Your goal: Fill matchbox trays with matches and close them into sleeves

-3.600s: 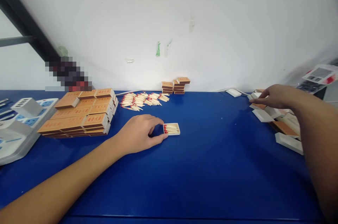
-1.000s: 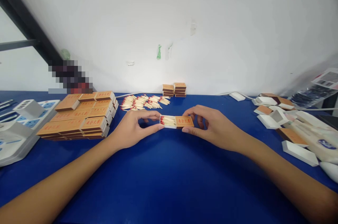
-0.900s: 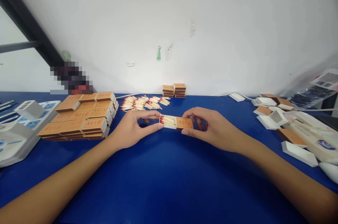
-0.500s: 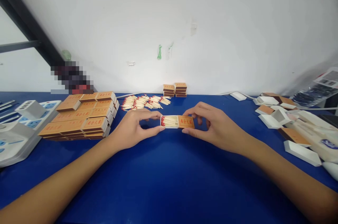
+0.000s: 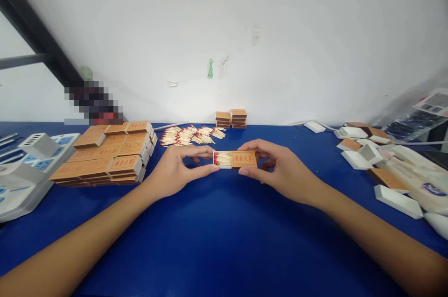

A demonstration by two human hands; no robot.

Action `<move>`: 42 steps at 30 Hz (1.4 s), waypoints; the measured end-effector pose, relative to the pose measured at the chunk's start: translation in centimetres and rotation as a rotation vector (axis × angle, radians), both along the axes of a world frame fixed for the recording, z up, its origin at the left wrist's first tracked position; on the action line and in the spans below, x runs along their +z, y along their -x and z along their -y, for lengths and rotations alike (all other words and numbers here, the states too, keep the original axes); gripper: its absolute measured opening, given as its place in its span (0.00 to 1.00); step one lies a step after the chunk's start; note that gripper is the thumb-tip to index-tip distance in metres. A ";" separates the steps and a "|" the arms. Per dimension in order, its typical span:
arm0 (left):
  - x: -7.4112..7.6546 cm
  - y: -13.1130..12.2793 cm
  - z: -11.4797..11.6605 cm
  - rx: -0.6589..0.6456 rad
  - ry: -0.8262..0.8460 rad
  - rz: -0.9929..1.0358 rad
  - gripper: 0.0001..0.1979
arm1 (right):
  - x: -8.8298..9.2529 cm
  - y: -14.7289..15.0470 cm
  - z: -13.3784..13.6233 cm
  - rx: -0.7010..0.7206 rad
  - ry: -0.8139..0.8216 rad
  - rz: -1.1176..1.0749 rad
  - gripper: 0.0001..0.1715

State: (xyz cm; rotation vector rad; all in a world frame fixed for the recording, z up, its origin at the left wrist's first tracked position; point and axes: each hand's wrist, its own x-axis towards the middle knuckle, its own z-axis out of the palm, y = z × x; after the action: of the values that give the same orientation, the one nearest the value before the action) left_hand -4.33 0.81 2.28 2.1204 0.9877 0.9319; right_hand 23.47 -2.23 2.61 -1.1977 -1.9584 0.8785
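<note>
Between my two hands is a matchbox, its orange sleeve [image 5: 244,159] covering the right part of a white inner tray [image 5: 224,167]. Red-headed matches [image 5: 222,158] lie in the exposed left part of the tray, heads to the left. My left hand [image 5: 178,166] pinches the tray's left end with thumb and fingers. The sleeve is gripped by my right hand [image 5: 283,168], thumb along the near side and fingers behind. Just beyond my left hand, loose matches [image 5: 189,135] are spread on the blue table [image 5: 224,231].
Orange matchboxes [image 5: 105,152] are stacked at left, beside a white power strip [image 5: 21,194]. Two small matchbox stacks [image 5: 231,118] stand against the wall. To the right lie empty trays [image 5: 399,201], sleeves [image 5: 387,179] and a pale soft pack [image 5: 409,166].
The sleeve has slid further left over the tray, so less of the matches shows. My right hand has shifted slightly with it; my left hand stays at the tray's end.
</note>
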 end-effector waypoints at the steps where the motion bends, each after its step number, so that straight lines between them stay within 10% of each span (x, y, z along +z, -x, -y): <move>1: -0.1 0.0 0.1 -0.002 0.018 -0.002 0.16 | 0.1 0.1 0.2 -0.004 -0.006 0.002 0.25; 14: 0.0 -0.7 1.1 -0.069 0.018 0.047 0.16 | 0.1 1.7 2.0 0.119 0.233 -0.118 0.22; 31: 0.1 -1.0 1.7 -0.158 -0.186 -0.017 0.16 | -0.2 2.3 3.1 0.147 0.013 0.163 0.30; 42: 6.4 4.6 0.0 0.099 -0.569 -0.442 0.15 | 0.0 0.7 1.7 0.011 -0.220 0.369 0.34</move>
State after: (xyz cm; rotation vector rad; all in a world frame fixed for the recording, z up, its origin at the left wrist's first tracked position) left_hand -8.95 0.77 8.68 2.8660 1.1436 0.8827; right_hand 22.81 -3.90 2.62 -1.2862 -2.2845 0.4521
